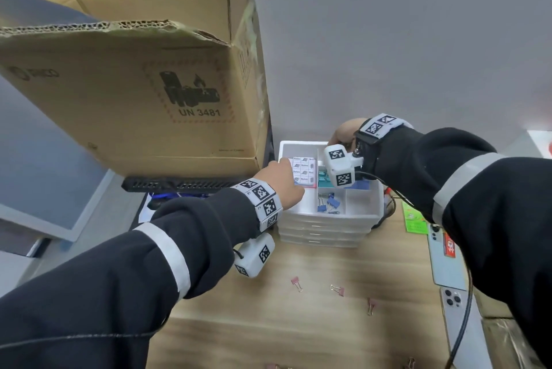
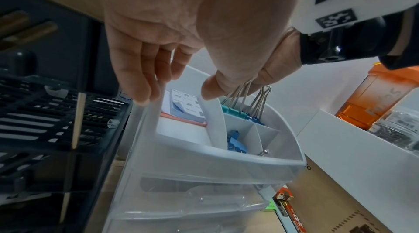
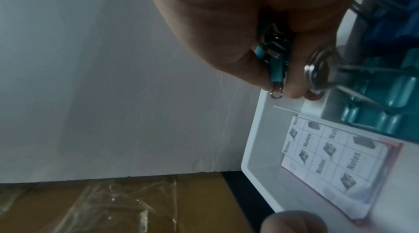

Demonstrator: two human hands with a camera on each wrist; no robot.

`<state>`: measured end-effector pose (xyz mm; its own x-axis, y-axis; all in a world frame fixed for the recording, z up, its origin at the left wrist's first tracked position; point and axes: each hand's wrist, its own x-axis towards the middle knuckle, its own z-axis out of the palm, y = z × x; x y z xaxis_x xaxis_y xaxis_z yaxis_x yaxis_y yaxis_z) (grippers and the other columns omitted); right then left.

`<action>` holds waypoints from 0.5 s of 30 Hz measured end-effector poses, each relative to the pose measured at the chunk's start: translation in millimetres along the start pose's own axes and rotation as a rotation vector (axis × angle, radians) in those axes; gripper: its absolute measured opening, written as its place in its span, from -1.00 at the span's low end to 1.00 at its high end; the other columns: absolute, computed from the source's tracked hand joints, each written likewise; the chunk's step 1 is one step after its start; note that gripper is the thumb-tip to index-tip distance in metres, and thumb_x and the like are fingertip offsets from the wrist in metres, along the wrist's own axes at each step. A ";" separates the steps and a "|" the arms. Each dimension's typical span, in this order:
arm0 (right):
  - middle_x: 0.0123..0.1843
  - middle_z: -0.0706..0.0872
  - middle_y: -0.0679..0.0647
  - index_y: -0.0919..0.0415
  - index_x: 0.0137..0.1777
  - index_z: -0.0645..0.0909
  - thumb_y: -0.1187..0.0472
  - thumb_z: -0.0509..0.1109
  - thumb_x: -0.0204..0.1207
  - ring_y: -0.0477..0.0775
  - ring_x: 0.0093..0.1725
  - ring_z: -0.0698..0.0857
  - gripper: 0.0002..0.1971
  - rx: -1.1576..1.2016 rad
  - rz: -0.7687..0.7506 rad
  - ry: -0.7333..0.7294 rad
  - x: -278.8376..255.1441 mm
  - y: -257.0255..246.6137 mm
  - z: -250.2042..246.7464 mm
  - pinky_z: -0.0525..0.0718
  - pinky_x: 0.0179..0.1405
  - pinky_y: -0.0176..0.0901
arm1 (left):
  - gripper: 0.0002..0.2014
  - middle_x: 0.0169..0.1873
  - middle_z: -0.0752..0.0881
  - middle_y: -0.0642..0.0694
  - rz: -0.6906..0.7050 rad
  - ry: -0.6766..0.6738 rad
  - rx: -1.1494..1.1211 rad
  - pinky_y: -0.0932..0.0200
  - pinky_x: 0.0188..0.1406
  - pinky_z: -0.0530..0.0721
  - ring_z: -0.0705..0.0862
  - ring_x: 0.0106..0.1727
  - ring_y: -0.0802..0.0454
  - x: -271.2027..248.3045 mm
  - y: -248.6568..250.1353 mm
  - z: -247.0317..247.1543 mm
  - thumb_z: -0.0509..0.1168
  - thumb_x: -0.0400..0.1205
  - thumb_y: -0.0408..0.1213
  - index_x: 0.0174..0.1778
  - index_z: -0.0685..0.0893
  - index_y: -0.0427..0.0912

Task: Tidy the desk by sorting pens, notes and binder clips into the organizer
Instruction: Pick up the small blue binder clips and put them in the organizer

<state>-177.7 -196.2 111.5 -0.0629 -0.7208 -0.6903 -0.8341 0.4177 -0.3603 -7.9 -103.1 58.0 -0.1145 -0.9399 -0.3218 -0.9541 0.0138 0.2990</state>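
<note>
The white organizer (image 1: 363, 215) stands at the back of the wooden desk, its top tray split into compartments. My left hand (image 1: 283, 180) lies over the tray's left rim, with straight fingers (image 2: 136, 84) on the wall and the thumb on a divider. A notes pad (image 1: 303, 171) lies in the compartment between them. My right hand (image 1: 340, 135) hovers at the tray's back edge and pinches a teal binder clip (image 3: 278, 68). Several teal and blue clips (image 2: 240, 111) stand in the back compartment. Small blue clips (image 1: 328, 204) lie in a front one. Three pink binder clips (image 1: 296, 282) lie loose on the desk.
A large cardboard box (image 1: 134, 85) looms at the left over a black tool rack (image 1: 179, 185). Two phones (image 1: 448, 261) and a green card (image 1: 415, 219) lie at the right. An orange bottle (image 2: 374, 97) stands behind a white box. A black cable (image 1: 466, 309) hangs from my right wrist.
</note>
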 end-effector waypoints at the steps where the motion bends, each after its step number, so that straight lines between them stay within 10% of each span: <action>1: -0.28 0.63 0.13 0.28 -0.28 0.56 0.31 0.29 0.66 0.11 -0.38 0.57 -0.75 -0.108 -0.028 0.016 2.6 -0.7 2.6 0.46 -0.42 -0.20 | -0.65 -0.03 0.56 -0.09 -0.002 -0.004 -0.005 0.16 -0.45 0.48 0.60 -0.22 0.05 0.5 -0.3 0.2 0.24 0.60 -0.15 0.28 0.45 -0.16; 11: -0.23 0.72 0.11 0.18 -0.31 0.59 0.28 0.39 0.55 0.03 -0.38 0.60 -0.81 -0.299 -0.170 0.045 8.6 -1.1 15.9 0.53 -0.54 -0.34 | -0.57 0.08 0.58 -0.13 -0.019 -0.028 -0.014 0.10 -0.31 0.61 0.66 -0.09 -0.04 3.0 -1.9 2.8 0.24 0.58 -0.09 0.35 0.42 -0.13; 15: -0.10 0.77 0.13 0.23 -0.14 0.72 0.24 0.41 0.56 0.14 -0.23 0.60 -0.90 -0.361 -0.151 0.085 13.4 -2.6 17.1 0.65 -0.12 -0.17 | -0.56 0.08 0.59 -0.13 -0.019 -0.033 -0.036 0.09 -0.28 0.65 0.67 -0.09 -0.04 3.2 -2.9 2.6 0.25 0.58 -0.09 0.36 0.42 -0.13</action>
<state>-167.1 -197.5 92.5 0.0428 -0.8088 -0.5865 -0.9754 0.0932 -0.1996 -6.2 -105.2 53.7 -0.1059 -0.9280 -0.3573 -0.9457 -0.0170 0.3247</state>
